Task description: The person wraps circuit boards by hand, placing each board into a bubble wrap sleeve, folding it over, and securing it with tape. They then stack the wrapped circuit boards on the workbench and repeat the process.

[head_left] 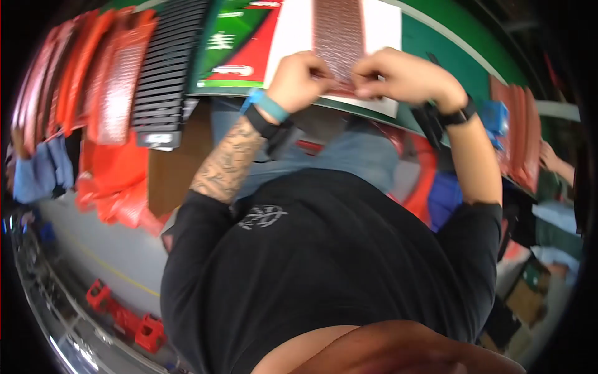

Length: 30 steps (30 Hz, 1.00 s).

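A long, reddish see-through bubble-wrap sleeve (338,37) lies on a white sheet (382,28) on the green table, its near end toward me. My left hand (300,80) is closed at the left corner of that near end, thumb and fingers pinched together. At the right corner my right hand (398,76) is curled the same way, fingertips pressed at the sleeve's edge. The exact grip is slightly blurred. Left of the sheet lies a green, red and white printed board (240,47).
A black slatted rack (167,75) stands left, beside stacked red and pink bubble-wrap sleeves (124,81). More pink sleeves (520,137) and a small blue box (495,117) lie right. Another person's hand (556,163) shows at the far right. Red plastic bins (128,318) stand on the floor.
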### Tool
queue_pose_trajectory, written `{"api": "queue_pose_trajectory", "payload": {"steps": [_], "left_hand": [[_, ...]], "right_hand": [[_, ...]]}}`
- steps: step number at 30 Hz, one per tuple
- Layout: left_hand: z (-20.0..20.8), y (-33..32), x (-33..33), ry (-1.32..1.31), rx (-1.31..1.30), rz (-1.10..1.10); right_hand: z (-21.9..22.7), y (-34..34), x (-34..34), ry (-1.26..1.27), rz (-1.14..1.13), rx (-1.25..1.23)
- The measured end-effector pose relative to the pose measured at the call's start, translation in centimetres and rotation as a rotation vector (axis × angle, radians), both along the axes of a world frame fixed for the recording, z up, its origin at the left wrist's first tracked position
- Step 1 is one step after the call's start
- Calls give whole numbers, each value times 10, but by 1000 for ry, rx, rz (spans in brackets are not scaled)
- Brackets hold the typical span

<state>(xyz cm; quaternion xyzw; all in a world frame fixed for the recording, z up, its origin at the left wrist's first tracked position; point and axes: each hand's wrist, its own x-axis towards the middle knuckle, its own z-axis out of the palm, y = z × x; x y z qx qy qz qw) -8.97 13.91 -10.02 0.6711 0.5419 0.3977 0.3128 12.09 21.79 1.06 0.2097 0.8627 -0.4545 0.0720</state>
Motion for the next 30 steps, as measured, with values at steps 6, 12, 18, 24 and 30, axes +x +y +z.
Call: {"api": "queue_pose_trajectory", "payload": {"steps": [6,12,18,24,30], "left_hand": [[-4,1,-2,-85,-82,-33],[-25,-4,-4,-155,58,-14],[-28,-4,-4,-113,116,-8],[-30,-2,-5,-111,93,-9],[-31,-2,-3,-150,172,22]], "right_hand": [[-11,3,-29,-203,118,58],[-25,6,-43,-256,199,168],[-28,10,-56,-365,216,280],[-26,11,-66,-348,185,450],[-30,9,-64,-354,171,570]]}}
